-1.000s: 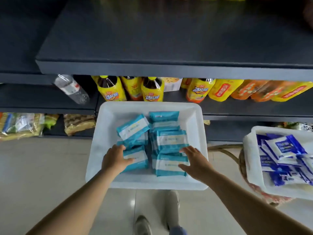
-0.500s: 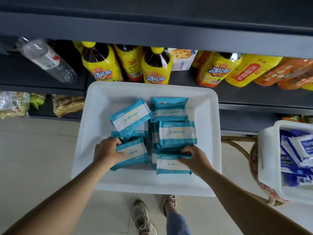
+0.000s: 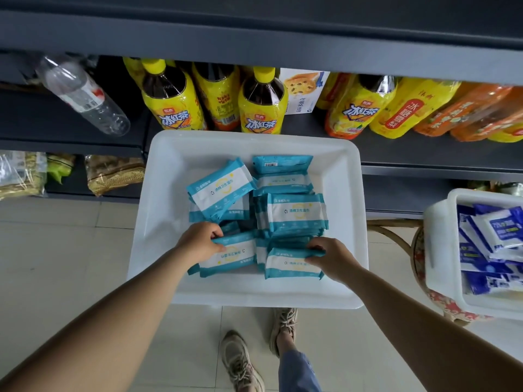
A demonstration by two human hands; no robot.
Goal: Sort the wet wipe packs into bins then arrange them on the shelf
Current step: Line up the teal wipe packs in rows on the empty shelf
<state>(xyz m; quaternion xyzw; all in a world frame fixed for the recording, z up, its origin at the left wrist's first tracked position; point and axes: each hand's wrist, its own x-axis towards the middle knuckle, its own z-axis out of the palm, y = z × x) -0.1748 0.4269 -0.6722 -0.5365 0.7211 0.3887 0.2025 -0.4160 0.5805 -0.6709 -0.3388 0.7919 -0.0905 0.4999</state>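
**Two grips set, loose stacks beside them**

Your left hand [image 3: 199,242] curls its fingers over the far edge of the near-left teal pack [image 3: 230,257]; your right hand [image 3: 329,257] pinches the upper right corner of the near-right teal pack [image 3: 291,264]. Both packs lie at the near side of the white bin [image 3: 351,193], touching the untidy teal stacks [image 3: 294,213] behind. Lift carelessly and you could drag neighbouring packs askew, or the slick wrapper could slip from that corner pinch. Compared with a second ago, your fingers have closed from resting on the packs to gripping them, and your view has dropped nearer the bin. The blue packs [image 3: 492,239] wait in the right-hand bin [image 3: 438,250].
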